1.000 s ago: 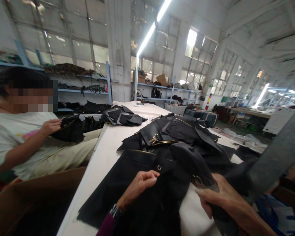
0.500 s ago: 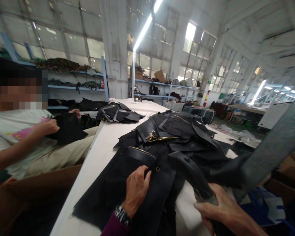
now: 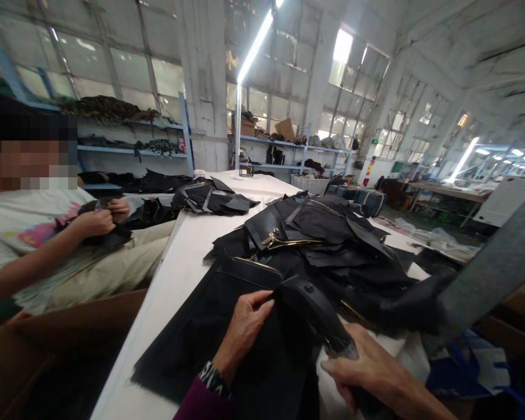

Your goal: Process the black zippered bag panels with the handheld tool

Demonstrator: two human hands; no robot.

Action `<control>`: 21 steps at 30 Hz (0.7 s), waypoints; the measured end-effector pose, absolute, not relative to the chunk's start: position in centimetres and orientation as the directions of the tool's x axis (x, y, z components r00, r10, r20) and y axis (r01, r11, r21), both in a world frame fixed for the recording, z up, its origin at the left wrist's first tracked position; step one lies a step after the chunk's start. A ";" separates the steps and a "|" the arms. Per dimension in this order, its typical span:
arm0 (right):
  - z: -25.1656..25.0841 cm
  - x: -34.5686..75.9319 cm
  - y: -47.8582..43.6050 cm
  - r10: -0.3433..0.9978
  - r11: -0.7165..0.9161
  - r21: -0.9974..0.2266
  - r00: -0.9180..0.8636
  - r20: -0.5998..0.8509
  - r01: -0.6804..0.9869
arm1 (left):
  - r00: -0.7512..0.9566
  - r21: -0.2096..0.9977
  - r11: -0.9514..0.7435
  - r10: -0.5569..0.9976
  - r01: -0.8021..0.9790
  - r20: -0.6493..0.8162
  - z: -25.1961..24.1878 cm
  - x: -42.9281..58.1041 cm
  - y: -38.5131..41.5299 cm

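Windows (image 3: 109, 76) are ranged along the far wall, and beneath them shelves (image 3: 133, 151) are loaded with cloth and boxes. A long white surface (image 3: 170, 297) is stretched away from the viewer, and its right side is crossed by a slanting grey post (image 3: 499, 262). At the left, a co-worker (image 3: 30, 233) is seated beside the surface, and a piece of black cloth (image 3: 100, 240) is handled there in both of that person's hands.

The middle of the surface is covered by a large pile of black pieces (image 3: 332, 233); a smaller heap (image 3: 214, 195) is seen beyond it, near the left edge. In front of the pile, a black panel (image 3: 201, 309) is laid flat, partly hidden by the hands.

A black curved object (image 3: 315, 297) is grasped near its lower end by the right hand (image 3: 367, 361), whose grip is wrapped firmly around it; its far end is raised over the panel. The left hand (image 3: 245, 329) is placed over the panel, just beside that far end. Its thumb and forefinger are brought nearly together (whether anything is pinched cannot be told). Gold zippers are seen too: one (image 3: 258, 265) along the panel's upper edge, another (image 3: 297, 243) on the pile.
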State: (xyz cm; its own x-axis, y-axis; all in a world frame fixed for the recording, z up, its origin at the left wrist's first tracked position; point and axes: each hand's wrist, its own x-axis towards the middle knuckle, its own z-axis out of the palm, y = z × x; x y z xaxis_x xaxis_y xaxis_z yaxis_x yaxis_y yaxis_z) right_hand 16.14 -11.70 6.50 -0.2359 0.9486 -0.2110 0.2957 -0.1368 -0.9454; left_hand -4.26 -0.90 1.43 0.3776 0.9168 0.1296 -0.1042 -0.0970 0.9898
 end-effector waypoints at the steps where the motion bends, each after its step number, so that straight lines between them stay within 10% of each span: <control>1: 6.5 16.0 -11.5 0.948 -0.127 -0.945 -0.242 -0.205 0.301 | 0.382 0.989 -0.103 0.914 -0.107 0.136 1.4 -4.3 -0.9; 21: 9.7 21.6 -15.6 0.986 -0.161 -0.870 0.040 -0.161 0.466 | 0.242 0.932 -0.303 0.937 0.200 0.252 3.4 -4.7 -1.5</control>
State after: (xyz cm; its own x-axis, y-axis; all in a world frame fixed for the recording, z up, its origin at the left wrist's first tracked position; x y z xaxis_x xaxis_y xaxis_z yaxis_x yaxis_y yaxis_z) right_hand 21.57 -15.63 9.68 0.0396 0.9861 -0.1615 0.4664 -0.1611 -0.8698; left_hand -4.68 -1.50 3.39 0.2424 0.9368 0.2523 0.1997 -0.3026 0.9320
